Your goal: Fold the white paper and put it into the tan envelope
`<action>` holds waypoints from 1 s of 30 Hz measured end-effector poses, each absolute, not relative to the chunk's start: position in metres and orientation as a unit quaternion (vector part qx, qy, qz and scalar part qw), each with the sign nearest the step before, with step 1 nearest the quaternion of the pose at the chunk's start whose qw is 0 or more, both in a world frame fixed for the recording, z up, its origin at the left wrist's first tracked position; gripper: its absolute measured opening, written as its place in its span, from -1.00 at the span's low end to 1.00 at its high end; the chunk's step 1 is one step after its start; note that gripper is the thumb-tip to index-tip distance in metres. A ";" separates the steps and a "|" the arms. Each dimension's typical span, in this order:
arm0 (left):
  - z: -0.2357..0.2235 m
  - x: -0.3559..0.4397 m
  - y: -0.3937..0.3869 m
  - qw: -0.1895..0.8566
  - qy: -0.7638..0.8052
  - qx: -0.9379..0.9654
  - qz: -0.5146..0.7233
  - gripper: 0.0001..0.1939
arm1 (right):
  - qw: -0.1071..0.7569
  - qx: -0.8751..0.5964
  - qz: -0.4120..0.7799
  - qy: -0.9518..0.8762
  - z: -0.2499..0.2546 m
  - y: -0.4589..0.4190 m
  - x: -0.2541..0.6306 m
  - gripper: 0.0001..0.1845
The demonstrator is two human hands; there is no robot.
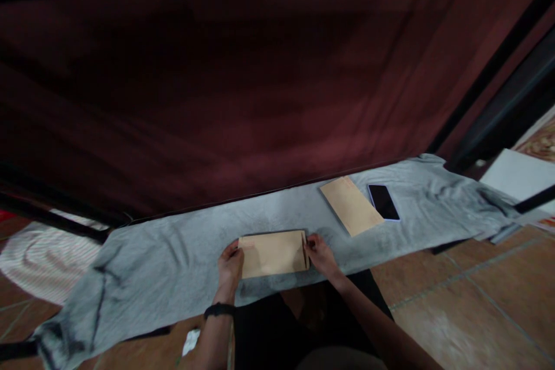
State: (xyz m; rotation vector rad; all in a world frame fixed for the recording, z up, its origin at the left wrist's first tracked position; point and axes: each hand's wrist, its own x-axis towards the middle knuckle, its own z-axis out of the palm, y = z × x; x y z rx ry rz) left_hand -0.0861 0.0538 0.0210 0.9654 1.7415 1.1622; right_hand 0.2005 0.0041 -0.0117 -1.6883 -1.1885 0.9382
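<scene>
A tan paper envelope (272, 255) lies lengthwise between my two hands, low over the grey cloth (165, 263). My left hand (229, 266) pinches its left end, thumb on top, beside some faint red print. At the other end, the fingers of my right hand (318, 251) are closed on the envelope's edge, where a dark gap shows along the opening. Whether anything is inside, I cannot tell. Further right, a second tan envelope (352, 206) rests at a slant, and a phone (384, 202) with a dark screen lies against its right side.
A dark red panel (260, 98) rises behind the cloth-covered bench. To the left is a pale striped round thing (34, 260) near the floor. A crumpled white scrap (191, 341) lies on the brown tiles. White flat items (520, 176) stand at the far right.
</scene>
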 end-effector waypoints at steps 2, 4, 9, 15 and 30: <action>0.024 -0.086 0.057 0.421 0.680 0.388 0.459 -0.69 | 0.444 -0.666 0.393 -0.453 -0.009 0.004 0.203 -0.75; 0.029 -0.083 0.063 0.434 0.665 0.403 0.455 -0.66 | 0.450 -0.654 0.423 -0.438 -0.006 0.001 0.204 -0.68; 0.051 -0.073 0.090 0.395 0.645 0.458 0.467 -0.64 | 0.498 -0.561 0.585 -0.309 0.007 -0.005 0.204 -0.60; 0.071 -0.038 0.091 0.117 0.572 0.661 0.471 -0.60 | 0.545 -0.524 0.609 -0.238 0.018 -0.005 0.198 -0.53; -0.010 0.014 -0.004 0.053 0.437 0.883 0.164 -0.52 | 0.361 -0.552 0.253 -0.707 -0.002 -0.025 0.223 -0.56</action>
